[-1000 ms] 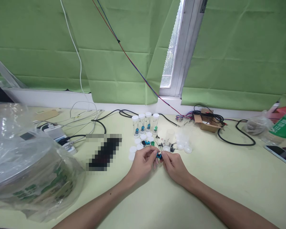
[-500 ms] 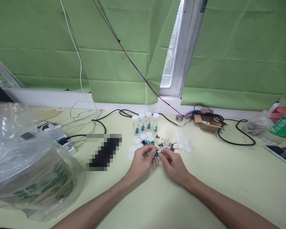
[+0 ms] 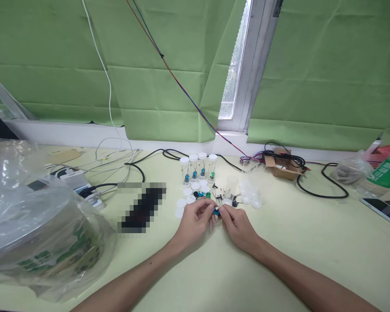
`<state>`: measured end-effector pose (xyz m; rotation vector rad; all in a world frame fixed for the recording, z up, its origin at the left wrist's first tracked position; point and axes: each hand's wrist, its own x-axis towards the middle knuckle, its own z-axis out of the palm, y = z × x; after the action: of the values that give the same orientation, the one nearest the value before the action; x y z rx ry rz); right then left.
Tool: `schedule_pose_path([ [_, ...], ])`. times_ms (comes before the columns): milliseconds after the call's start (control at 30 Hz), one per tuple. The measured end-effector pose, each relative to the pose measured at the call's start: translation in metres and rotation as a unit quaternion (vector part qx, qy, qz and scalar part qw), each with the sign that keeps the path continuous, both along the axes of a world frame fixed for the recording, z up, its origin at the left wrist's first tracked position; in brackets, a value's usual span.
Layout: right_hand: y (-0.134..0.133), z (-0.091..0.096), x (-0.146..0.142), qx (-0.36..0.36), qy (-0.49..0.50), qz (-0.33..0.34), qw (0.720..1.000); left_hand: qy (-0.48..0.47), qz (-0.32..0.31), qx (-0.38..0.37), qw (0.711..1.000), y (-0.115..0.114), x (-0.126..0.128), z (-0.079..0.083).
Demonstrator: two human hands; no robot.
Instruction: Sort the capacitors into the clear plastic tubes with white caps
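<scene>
Between my hands is a small shiny blue part (image 3: 216,212) with a dark bit on it; its exact kind is too small to make out. The thumb and fingers of my left hand (image 3: 195,220) pinch its left side. My right hand (image 3: 236,223) is closed at its right side, with the thumb and index fingertips pressed together there. Just beyond the fingers lie loose blue, black and green pieces (image 3: 208,195), thin-legged dark parts (image 3: 235,203) and white caps (image 3: 181,203). Behind them stand several capped clear vials (image 3: 186,170) with blue or green pieces inside.
An open clear tube (image 3: 232,185) and a heap of translucent caps (image 3: 249,190) are right of the vials. A bagged tub (image 3: 52,234) fills the left side. Cables surround a small cardboard box (image 3: 284,167) at the back. A phone (image 3: 385,212) lies far right.
The blue part has turned and now shows more of its length between my hands. My right fingertips have shifted slightly and closed in around its right end.
</scene>
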<state>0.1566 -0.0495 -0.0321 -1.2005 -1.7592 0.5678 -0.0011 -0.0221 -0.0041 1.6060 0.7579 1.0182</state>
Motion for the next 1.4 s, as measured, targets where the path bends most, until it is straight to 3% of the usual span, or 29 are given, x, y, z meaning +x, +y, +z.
schedule_pose_path([
  [767,-0.0044,0.0042,-0.0014,-0.006,0.007,-0.015,1.000,-0.009,-0.002,-0.019,1.000,0.0028,-0.0002,0.0026],
  [1033,-0.0041,0.0065,-0.0010,0.007,0.022,-0.019,1.000,0.007,0.026,-0.013,1.000,-0.0006,0.0019,0.0045],
  [1400,-0.0038,0.0043,-0.0009,0.000,0.015,-0.001,1.000,-0.002,-0.001,-0.044,0.999,-0.0003,0.0009,0.0058],
])
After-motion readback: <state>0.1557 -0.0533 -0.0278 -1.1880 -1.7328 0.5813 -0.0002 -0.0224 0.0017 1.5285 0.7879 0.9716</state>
